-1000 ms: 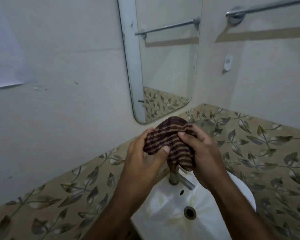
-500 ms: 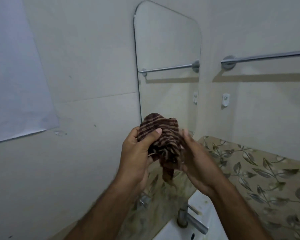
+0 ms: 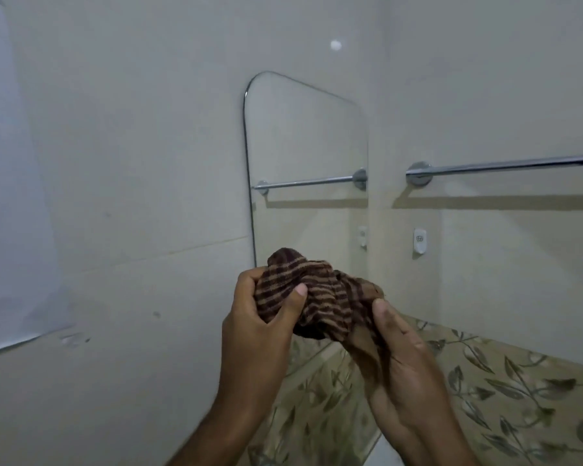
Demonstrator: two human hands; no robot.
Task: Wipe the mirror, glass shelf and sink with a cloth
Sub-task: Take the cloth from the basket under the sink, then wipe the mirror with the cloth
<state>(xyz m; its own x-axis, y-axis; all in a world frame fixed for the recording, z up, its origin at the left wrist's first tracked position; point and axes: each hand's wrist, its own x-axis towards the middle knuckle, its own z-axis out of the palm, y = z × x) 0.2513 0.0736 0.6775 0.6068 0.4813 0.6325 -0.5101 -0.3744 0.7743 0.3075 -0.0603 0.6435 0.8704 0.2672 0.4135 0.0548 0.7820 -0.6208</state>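
A bunched brown striped cloth (image 3: pixel 317 294) is held up in front of the mirror's lower edge. My left hand (image 3: pixel 260 327) grips its left side, thumb pressed over the stripes. My right hand (image 3: pixel 394 351) holds the right side, thumb on top and the cloth's end tucked in the palm. The frameless mirror (image 3: pixel 303 156) with rounded corners hangs on the pale wall straight ahead, a short way beyond the cloth. A glass shelf (image 3: pixel 320 353) shows faintly below the cloth. Only a white sliver of the sink (image 3: pixel 379 455) appears at the bottom edge.
A chrome towel bar (image 3: pixel 502 167) runs along the right wall at mirror height, with a small white hook (image 3: pixel 420 240) under it. Leaf-patterned tiles (image 3: pixel 505 395) band the lower walls. A pale sheet (image 3: pixel 11 196) covers the left wall.
My view and both hands have risen from the sink toward the mirror. The tap and basin dropped out of sight, and the cloth got bunched between both hands.
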